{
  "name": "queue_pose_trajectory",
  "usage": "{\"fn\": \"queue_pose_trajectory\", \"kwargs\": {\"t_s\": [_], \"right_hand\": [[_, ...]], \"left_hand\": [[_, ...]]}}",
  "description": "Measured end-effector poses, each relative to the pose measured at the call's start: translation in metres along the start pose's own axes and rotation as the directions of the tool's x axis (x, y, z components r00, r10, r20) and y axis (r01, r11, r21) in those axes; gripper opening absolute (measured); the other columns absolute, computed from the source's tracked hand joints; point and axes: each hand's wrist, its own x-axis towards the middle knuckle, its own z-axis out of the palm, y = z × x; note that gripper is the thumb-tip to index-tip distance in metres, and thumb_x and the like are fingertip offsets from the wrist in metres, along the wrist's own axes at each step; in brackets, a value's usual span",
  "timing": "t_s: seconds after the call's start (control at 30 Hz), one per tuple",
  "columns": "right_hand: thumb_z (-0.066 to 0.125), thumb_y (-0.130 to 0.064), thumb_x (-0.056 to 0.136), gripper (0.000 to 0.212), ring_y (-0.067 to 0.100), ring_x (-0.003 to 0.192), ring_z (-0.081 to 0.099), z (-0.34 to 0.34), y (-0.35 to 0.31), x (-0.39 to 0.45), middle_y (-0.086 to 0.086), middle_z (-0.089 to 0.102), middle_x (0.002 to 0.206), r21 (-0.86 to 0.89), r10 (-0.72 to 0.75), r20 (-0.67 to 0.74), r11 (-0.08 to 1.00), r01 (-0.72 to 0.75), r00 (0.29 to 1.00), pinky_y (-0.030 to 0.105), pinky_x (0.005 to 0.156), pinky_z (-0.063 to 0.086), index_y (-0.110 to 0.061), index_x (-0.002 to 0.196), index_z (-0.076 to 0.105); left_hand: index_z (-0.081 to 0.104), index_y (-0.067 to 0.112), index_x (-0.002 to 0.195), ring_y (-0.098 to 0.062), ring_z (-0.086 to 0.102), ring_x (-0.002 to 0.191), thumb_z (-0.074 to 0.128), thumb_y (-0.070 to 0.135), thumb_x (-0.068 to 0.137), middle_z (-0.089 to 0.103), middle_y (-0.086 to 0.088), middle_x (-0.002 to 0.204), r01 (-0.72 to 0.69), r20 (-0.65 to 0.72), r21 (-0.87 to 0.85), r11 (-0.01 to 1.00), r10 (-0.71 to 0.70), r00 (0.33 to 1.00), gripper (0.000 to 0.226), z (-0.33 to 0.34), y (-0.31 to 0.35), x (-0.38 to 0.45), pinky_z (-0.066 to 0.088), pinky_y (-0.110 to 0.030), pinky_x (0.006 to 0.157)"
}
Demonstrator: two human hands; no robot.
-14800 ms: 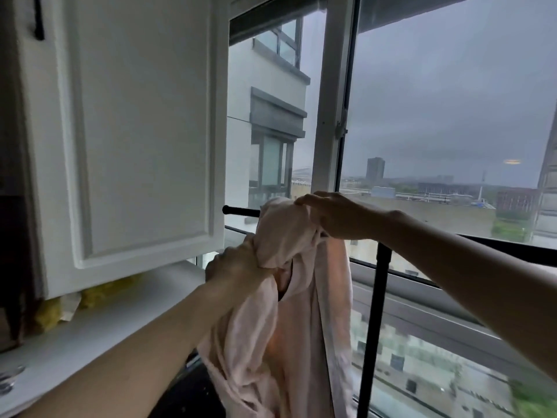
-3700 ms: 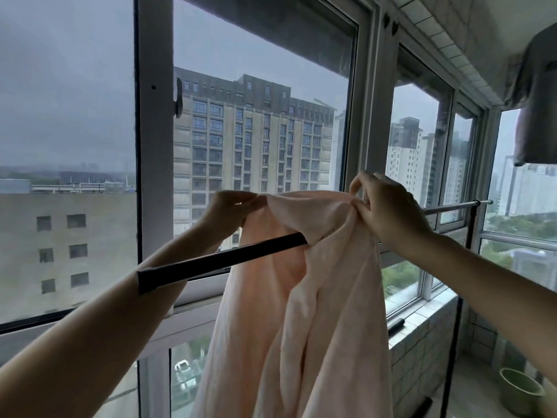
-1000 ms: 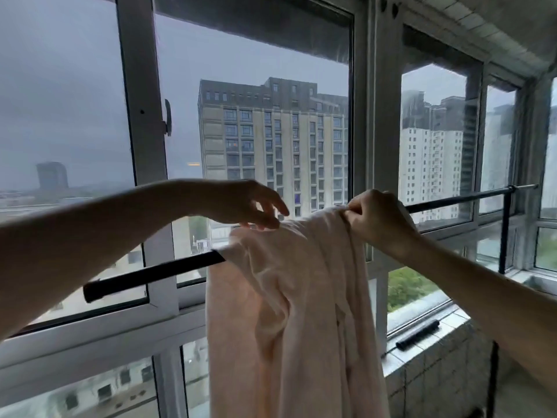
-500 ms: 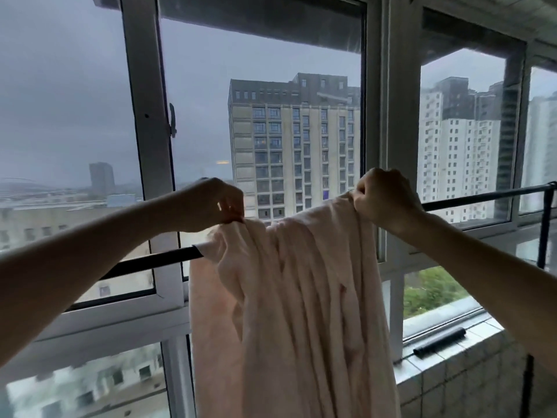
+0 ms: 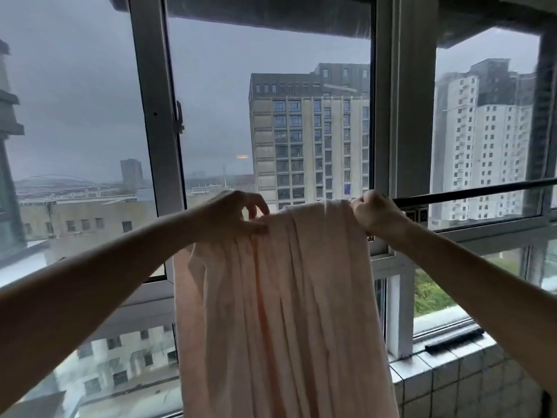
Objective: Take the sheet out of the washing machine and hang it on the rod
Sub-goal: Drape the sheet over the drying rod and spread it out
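A pale pink sheet (image 5: 286, 312) hangs in long folds over a dark horizontal rod (image 5: 470, 193) in front of the window. My left hand (image 5: 232, 215) pinches the sheet's top fold at its left side, thumb and forefinger on the cloth, the other fingers spread. My right hand (image 5: 373, 215) is closed around the sheet's top right edge where it lies on the rod. The rod's left part is hidden behind the sheet and my left arm. The washing machine is out of view.
Large windows with pale metal frames (image 5: 404, 146) stand right behind the rod. A tiled sill (image 5: 452, 366) runs at the lower right with a dark bar-shaped object (image 5: 455, 337) lying on it. Tall buildings show outside.
My left hand has moved right along the sheet's top, and its grip has loosened to a pinch. The sheet hangs flatter and wider. My view has shifted a little left.
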Motion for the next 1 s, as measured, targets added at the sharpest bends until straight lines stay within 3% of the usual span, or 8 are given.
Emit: {"fn": "queue_pose_trajectory", "kwargs": {"t_s": [0.23, 0.33, 0.47, 0.53, 0.6, 0.73, 0.87, 1.0], "right_hand": [[0.041, -0.011, 0.096, 0.031, 0.018, 0.058, 0.051, -0.018, -0.029, 0.018, 0.008, 0.050, 0.066, 0.397, 0.075, 0.042, 0.914, -0.086, 0.996, 0.030, 0.052, 0.042, -0.003, 0.070, 0.055], [0.046, -0.011, 0.094, 0.022, 0.025, 0.072, 0.059, -0.021, -0.054, 0.021, 0.014, 0.054, 0.073, 0.484, 0.010, 0.060, 0.874, -0.037, 0.998, 0.034, 0.062, 0.048, 0.001, 0.082, 0.059], [0.044, -0.012, 0.098, 0.025, 0.019, 0.074, 0.058, -0.020, -0.074, -0.009, 0.011, 0.059, 0.079, 0.515, -0.261, 0.214, 0.849, 0.119, 0.941, 0.027, 0.062, 0.047, 0.002, 0.097, 0.065], [0.044, -0.012, 0.098, 0.025, 0.021, 0.077, 0.057, -0.021, -0.075, -0.021, 0.015, 0.061, 0.085, 0.572, -0.341, 0.404, 0.818, 0.057, 0.849, 0.030, 0.067, 0.049, 0.000, 0.103, 0.066], [0.048, -0.003, 0.094, 0.022, 0.026, 0.076, 0.054, -0.022, -0.068, -0.022, 0.018, 0.060, 0.089, 0.595, -0.373, 0.498, 0.804, 0.005, 0.783, 0.030, 0.063, 0.046, -0.001, 0.103, 0.068], [0.044, 0.021, 0.081, 0.039, 0.008, 0.076, 0.065, -0.020, -0.047, -0.011, 0.009, 0.071, 0.091, 0.370, -0.453, 0.260, 0.863, 0.345, 0.853, 0.014, 0.061, 0.051, -0.002, 0.095, 0.072], [0.063, 0.000, 0.081, 0.025, 0.016, 0.095, 0.063, -0.006, -0.015, 0.004, 0.005, 0.066, 0.101, 0.078, -0.436, 0.248, 0.899, 0.431, 0.865, 0.028, 0.083, 0.054, -0.012, 0.104, 0.064], [0.075, -0.026, 0.078, 0.033, 0.017, 0.090, 0.063, 0.006, -0.006, 0.004, 0.005, 0.066, 0.097, -0.018, -0.450, 0.251, 0.883, 0.469, 0.857, 0.032, 0.082, 0.053, -0.013, 0.105, 0.062]], "left_hand": [[0.062, 0.024, 0.118, -0.005, 0.059, 0.081, 0.072, 0.025, 0.083, 0.064, 0.009, 0.105, -0.033, -0.047, 0.084, 0.996, 0.038, 0.998, 0.036, 0.008, 0.007, 0.007, 0.039, -0.011, 0.065], [0.070, 0.018, 0.101, 0.004, 0.059, 0.065, 0.068, 0.009, 0.084, 0.066, 0.010, 0.083, 0.036, -0.071, -0.261, 0.965, -0.056, 0.996, 0.020, 0.006, 0.021, 0.017, 0.043, -0.011, 0.060], [0.073, 0.004, 0.087, -0.021, 0.068, 0.073, 0.063, 0.033, 0.082, 0.073, -0.011, 0.083, 0.289, 0.181, -0.856, 0.428, -0.275, 0.944, 0.031, -0.012, 0.042, 0.017, 0.056, -0.026, 0.064], [0.068, -0.005, 0.101, -0.027, 0.070, 0.086, 0.069, 0.039, 0.075, 0.071, -0.018, 0.098, 0.346, 0.216, -0.845, 0.408, -0.330, 0.919, 0.051, -0.012, 0.044, 0.014, 0.059, -0.032, 0.074], [0.067, -0.008, 0.104, -0.027, 0.069, 0.087, 0.071, 0.023, 0.079, 0.070, -0.021, 0.101, 0.361, 0.192, -0.828, 0.429, -0.388, 0.901, 0.040, -0.009, 0.045, 0.010, 0.059, -0.034, 0.076], [0.067, -0.007, 0.097, -0.023, 0.066, 0.077, 0.063, 0.004, 0.088, 0.067, -0.018, 0.089, 0.390, 0.177, -0.839, 0.379, -0.488, 0.854, 0.015, -0.007, 0.039, 0.008, 0.059, -0.033, 0.072], [0.067, -0.003, 0.087, -0.020, 0.062, 0.069, 0.055, 0.001, 0.093, 0.065, -0.011, 0.077, 0.407, 0.181, -0.854, 0.324, -0.548, 0.817, 0.015, -0.007, 0.041, 0.008, 0.058, -0.032, 0.064], [0.067, 0.002, 0.084, -0.017, 0.062, 0.060, 0.050, -0.001, 0.095, 0.065, -0.009, 0.068, 0.414, 0.139, -0.844, 0.341, -0.607, 0.783, 0.020, -0.005, 0.042, 0.012, 0.058, -0.028, 0.059]]}}
